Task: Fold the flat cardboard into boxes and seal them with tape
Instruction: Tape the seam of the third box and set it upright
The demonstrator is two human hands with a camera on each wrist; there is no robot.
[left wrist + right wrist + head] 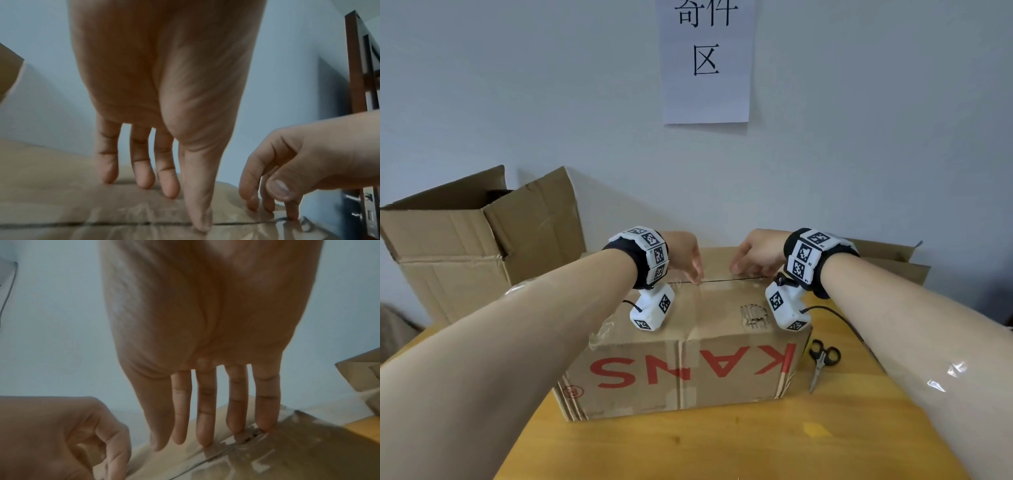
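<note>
A brown cardboard box (688, 363) with red upside-down letters stands on the wooden table, its top flaps closed along a centre seam (115, 224). Clear tape (144, 212) lies over the seam. My left hand (688, 260) presses the box top with straight fingers, its thumb (200, 211) on the seam. My right hand (751, 257) presses the tape just to the right with straight fingertips (205, 434). Both hands hold nothing.
A larger open cardboard box (476, 240) stands at the back left. More cardboard (890, 260) lies behind the box on the right. Black-handled scissors (822, 363) lie on the table (722, 445) right of the box. A paper sign (707, 58) hangs on the wall.
</note>
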